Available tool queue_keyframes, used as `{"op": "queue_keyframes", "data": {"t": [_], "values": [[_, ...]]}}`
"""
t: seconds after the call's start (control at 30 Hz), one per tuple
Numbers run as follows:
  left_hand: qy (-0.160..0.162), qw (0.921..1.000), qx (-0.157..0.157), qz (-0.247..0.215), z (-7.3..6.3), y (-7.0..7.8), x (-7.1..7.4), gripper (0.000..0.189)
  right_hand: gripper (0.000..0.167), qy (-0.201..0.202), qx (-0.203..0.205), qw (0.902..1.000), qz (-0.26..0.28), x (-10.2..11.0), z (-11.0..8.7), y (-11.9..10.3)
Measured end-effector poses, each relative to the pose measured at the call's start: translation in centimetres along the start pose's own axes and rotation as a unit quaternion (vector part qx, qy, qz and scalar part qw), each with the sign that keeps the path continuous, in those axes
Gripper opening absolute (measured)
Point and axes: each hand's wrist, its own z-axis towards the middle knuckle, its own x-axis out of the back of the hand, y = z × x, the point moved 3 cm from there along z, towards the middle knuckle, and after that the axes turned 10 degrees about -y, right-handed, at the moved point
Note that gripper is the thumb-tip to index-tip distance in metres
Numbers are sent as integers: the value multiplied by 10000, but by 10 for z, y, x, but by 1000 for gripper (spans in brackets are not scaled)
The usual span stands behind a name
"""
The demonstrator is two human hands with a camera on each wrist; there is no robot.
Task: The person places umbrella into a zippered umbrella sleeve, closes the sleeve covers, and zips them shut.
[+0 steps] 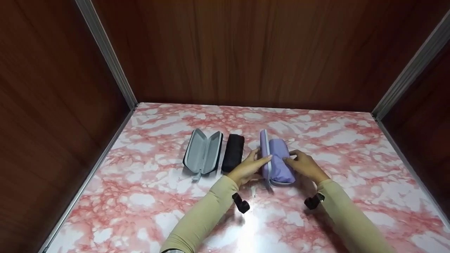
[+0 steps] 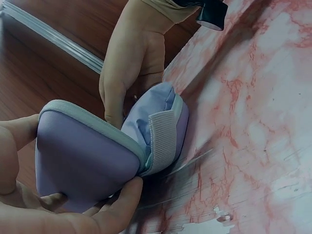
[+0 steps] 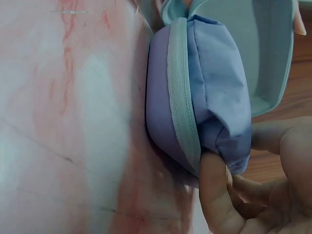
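Observation:
A purple zip case (image 2: 87,151) with a pale grey-green zipper edge stands open, its lid half tilted upright. My left hand (image 1: 247,166) grips that lid, thumb on one side and fingers on the other. In the other half of the case lies a purple bundle (image 3: 219,78) of folded, wrinkled fabric. Thumb and fingers of my right hand (image 1: 306,166) pinch the bundle near one end, right at the zipper edge. The right wrist view shows the lid's smooth grey lining (image 3: 258,53) behind the bundle.
To the left, a dark case (image 1: 203,151) lies open with its grey lining facing up. Between the two cases is a black rolled bundle (image 1: 233,152), close beside my left hand. Brown wood-look panels (image 1: 246,52) enclose the red-and-white marbled table (image 1: 133,200).

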Motion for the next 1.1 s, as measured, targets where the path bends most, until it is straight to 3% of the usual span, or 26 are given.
{"op": "queue_keyframes", "data": {"t": [0.33,0.77,0.87,1.1], "values": [[124,9996,-158,196,2,0,-4,78,54,169,83,9998,-78,1,-1,3],[10,9917,-339,1240,5,-2,-10,72,48,53,301,9995,-45,1,-2,5],[66,9845,-413,1701,4,-2,-10,70,48,14,275,9996,59,1,-2,5],[340,9578,-557,2800,8,-3,-11,67,45,47,233,9994,250,1,-3,8]]}}
